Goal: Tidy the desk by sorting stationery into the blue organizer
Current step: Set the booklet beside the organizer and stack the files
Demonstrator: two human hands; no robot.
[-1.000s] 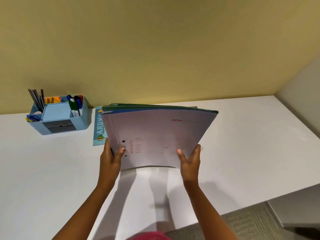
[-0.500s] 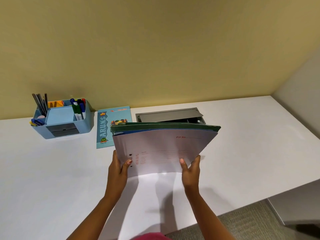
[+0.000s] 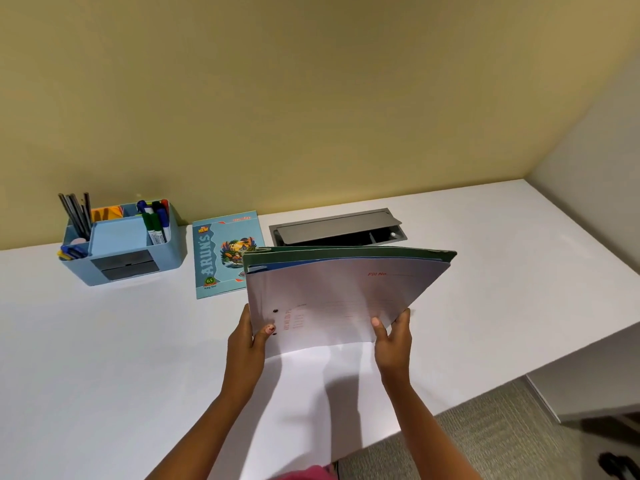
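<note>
Both hands are holding a stack of files (image 3: 346, 292) above the white desk (image 3: 104, 358), lifted clear, its shadow falling on the desk below. The left hand (image 3: 247, 341) is gripping the near left corner, thumb lying on the white top cover beside the punch holes, the other fingers hidden underneath. The right hand (image 3: 393, 337) is gripping the near right edge the same way, thumb on top, fingers wrapping under. The stack is tilting, far edge raised; a green folder and a blue one are showing along that far edge behind the white cover, which is carrying red print.

The blue organizer (image 3: 121, 244) is sitting at the back left of the desk near the wall, well apart from the hands. Pencils (image 3: 76, 213) are standing in its left compartment, markers (image 3: 156, 220) in the right one, something orange-yellow at the back; small pens are lying in the low front-left slot. A teal notebook (image 3: 225, 252) is lying flat between the organizer and the files, its right part hidden behind the stack. A grey cable hatch (image 3: 337, 226) is sitting open in the desk behind the files.
</note>
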